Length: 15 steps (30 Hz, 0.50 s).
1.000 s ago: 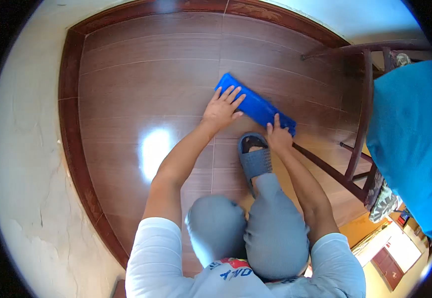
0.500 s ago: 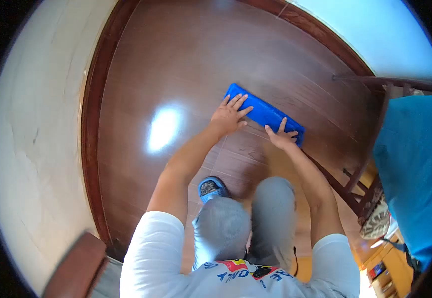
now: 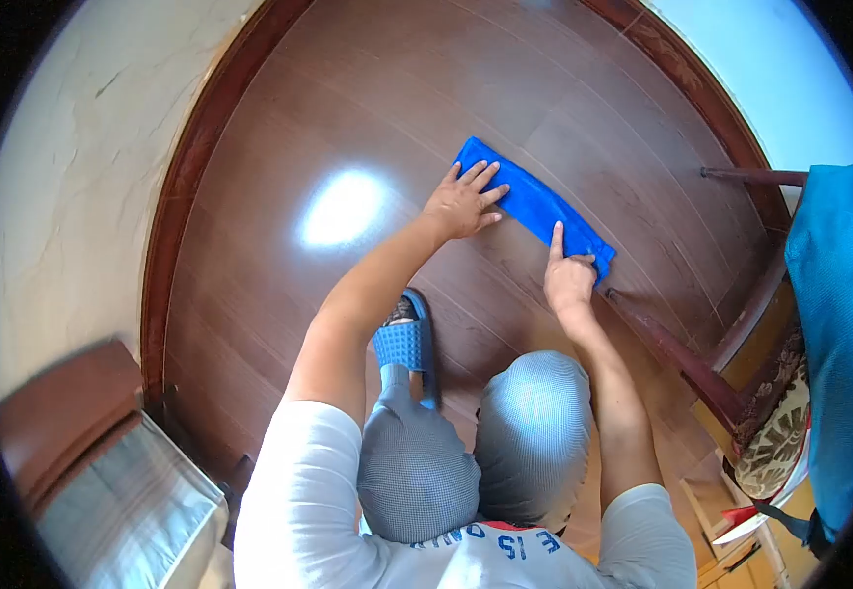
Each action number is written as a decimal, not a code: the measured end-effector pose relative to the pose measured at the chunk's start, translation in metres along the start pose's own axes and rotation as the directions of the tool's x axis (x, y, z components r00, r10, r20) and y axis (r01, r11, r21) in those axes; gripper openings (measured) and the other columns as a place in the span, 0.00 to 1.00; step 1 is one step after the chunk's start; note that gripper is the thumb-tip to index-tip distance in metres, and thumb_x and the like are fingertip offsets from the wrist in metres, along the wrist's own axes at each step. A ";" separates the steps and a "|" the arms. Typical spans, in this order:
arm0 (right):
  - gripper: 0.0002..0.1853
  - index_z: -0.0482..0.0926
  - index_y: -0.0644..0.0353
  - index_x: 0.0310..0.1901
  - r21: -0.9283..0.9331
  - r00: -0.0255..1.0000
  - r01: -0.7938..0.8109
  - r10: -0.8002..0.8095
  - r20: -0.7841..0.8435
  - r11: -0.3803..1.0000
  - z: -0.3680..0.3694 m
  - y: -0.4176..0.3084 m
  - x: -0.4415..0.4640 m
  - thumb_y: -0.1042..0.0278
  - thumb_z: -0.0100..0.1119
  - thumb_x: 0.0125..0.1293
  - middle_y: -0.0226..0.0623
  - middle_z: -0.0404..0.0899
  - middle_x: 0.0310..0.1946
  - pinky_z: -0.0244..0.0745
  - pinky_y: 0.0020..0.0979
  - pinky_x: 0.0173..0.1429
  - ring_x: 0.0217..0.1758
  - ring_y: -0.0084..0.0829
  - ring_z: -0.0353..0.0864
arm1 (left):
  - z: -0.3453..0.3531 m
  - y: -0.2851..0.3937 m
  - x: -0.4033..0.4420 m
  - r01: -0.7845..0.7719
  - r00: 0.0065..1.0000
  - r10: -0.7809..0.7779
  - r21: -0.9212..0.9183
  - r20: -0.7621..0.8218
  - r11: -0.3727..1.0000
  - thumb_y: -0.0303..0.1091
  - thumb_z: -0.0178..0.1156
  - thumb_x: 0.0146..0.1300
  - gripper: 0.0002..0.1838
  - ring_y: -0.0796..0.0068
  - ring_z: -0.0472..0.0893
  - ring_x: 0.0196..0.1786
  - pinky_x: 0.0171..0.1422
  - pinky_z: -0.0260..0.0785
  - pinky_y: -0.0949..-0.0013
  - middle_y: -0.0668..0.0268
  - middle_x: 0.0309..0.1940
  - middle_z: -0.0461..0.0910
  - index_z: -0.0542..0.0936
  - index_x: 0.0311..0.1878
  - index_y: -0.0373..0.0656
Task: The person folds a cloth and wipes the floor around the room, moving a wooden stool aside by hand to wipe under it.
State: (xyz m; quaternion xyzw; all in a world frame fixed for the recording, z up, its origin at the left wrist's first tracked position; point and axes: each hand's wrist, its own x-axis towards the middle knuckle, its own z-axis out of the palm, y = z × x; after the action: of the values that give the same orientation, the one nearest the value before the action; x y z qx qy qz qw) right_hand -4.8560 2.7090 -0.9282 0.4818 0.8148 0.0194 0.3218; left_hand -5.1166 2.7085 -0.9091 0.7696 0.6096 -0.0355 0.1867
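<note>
A folded blue cloth [image 3: 539, 204] lies flat on the brown wood-look floor [image 3: 348, 108], slanting down to the right. My left hand [image 3: 463, 203] presses on its upper left end with the fingers spread. At the lower right end is my right hand [image 3: 571, 277], its index finger stretched out along the cloth and the other fingers curled in against the cloth's edge. A blue slipper [image 3: 402, 344] is on my foot, below the left hand.
A dark wooden chair [image 3: 687, 358] with a teal cloth [image 3: 844, 344] over it stands at the right. At the lower left is a brown seat with a striped cushion [image 3: 127, 506]. Dark red skirting [image 3: 186, 167] edges the pale wall [image 3: 83, 167].
The view has turned and shifted, bringing the striped cushion into sight. Both hands stay on the blue cloth; the right hand's other fingers have curled in. The slippered foot now shows at the left leg.
</note>
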 end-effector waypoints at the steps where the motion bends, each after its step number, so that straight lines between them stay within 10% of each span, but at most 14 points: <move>1: 0.39 0.41 0.55 0.81 -0.024 0.999 0.036 -0.036 0.010 0.999 -0.017 -0.005 -0.012 0.66 0.44 0.72 0.85 0.74 0.48 0.80 0.52 0.30 0.35 0.58 0.87 | 0.003 -0.001 -0.010 0.005 1.000 -0.005 0.004 -0.019 1.000 0.60 0.50 0.71 0.32 0.58 0.52 0.82 0.81 0.46 0.43 0.61 0.80 0.53 0.66 0.75 0.62; 15: 0.37 0.45 0.66 0.79 -0.239 0.885 0.440 -0.464 -0.049 0.866 0.020 -0.046 -0.077 0.70 0.43 0.71 0.82 0.78 0.38 0.80 0.50 0.24 0.34 0.60 0.87 | 0.017 0.037 -0.126 0.212 0.953 -0.219 0.057 0.208 0.976 0.61 0.57 0.66 0.36 0.52 0.53 0.81 0.81 0.47 0.45 0.53 0.79 0.53 0.67 0.74 0.59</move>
State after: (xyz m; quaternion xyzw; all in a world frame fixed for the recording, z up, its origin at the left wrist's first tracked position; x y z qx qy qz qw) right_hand -4.8551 2.6174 -0.9205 0.2370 0.9133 0.0589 0.3260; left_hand -5.1105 2.5795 -0.8804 0.6934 0.6656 -0.1480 0.2327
